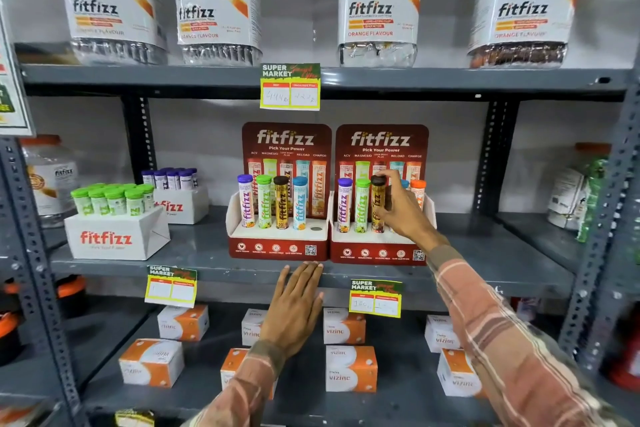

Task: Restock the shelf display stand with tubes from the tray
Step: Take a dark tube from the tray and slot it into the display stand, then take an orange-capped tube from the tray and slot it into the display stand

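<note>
Now the right hand (398,208) pinches a brown-capped amber tube (378,204) standing in the right red cardboard display stand (381,250), third slot. Her left hand (298,302) lies flat, fingers spread a little, on the grey metal shelf edge (221,276).

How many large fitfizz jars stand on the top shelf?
4, all in one row on the top shelf: far-left jar, second jar, third jar right of centre, far-right jar. More could be hidden behind them or out of frame.
</note>
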